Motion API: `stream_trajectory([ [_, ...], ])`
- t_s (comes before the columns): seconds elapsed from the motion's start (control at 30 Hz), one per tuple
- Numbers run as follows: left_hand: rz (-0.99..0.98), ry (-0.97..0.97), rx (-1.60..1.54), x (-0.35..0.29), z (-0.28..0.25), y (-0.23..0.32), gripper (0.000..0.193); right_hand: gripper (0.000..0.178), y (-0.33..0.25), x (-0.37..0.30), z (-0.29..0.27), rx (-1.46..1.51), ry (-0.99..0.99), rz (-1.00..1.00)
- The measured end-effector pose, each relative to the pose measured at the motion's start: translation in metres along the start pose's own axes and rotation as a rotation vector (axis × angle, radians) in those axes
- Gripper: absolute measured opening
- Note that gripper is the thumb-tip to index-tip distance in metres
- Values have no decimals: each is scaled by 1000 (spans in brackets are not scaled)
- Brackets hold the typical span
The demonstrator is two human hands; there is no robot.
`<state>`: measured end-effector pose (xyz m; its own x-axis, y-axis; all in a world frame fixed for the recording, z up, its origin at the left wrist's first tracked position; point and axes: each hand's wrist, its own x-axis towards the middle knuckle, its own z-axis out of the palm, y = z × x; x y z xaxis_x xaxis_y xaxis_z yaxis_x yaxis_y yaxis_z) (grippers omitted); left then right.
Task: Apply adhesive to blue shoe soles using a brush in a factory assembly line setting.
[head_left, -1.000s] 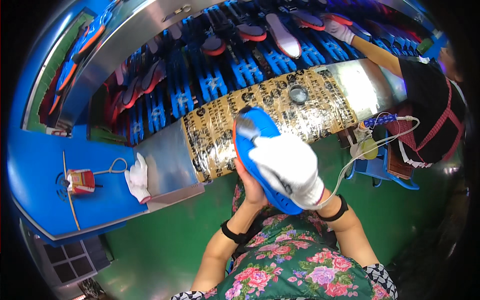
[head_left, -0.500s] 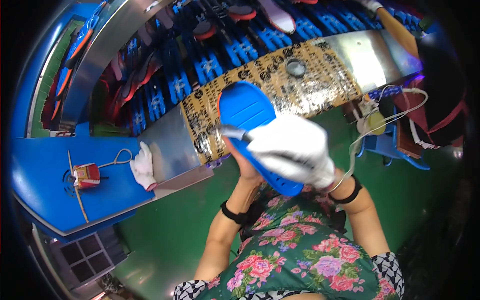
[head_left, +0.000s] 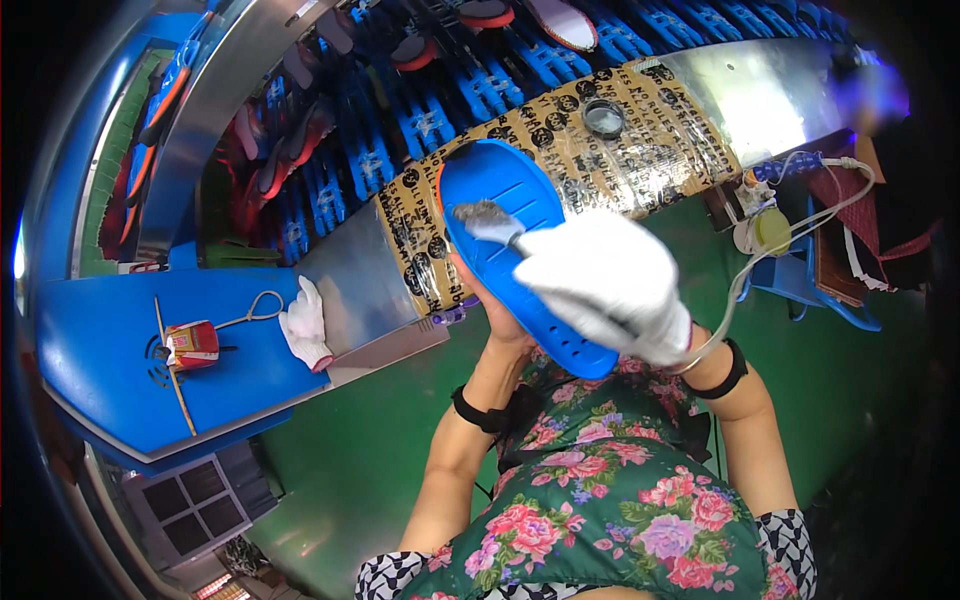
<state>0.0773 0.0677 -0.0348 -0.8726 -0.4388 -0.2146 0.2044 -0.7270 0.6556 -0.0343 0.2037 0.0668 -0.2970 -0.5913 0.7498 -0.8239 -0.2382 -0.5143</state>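
Frame centre: right hand, fingers clamped on brush; left hand, fingers partly hidden, clamped on blue sole. Caution: uneven brush pressure could tip the sole.

Right hand, gloved: motion-blurred; conceals handle of brush. Left hand: fingers mostly hidden behind blue sole. Co-worker, 2–3 o'clock: blurred. Red-edged sole, 12 o'clock: cropped.

I work in a shoe-making workshop.
Shoe parts sit among blue racks beyond a steel ledge, green floor shows below, and my left hand holds a blue shoe sole.
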Motion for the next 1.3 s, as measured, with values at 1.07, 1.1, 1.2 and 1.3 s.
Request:
stream_trajectory([
  [1.07,-145,-507,-391,28,-8,32,119,30,-10,-47,29,314,-44,176],
  [1.1,-110,-508,-420,29,-6,32,118,29,-11,-39,23,290,-51,122],
  [1.2,-98,-512,-407,35,-10,33,117,24,-4,-30,8,479,-7,178],
  [1.3,-86,-537,-395,36,-3,33,115,25,-2,-33,10,175,42,60],
])
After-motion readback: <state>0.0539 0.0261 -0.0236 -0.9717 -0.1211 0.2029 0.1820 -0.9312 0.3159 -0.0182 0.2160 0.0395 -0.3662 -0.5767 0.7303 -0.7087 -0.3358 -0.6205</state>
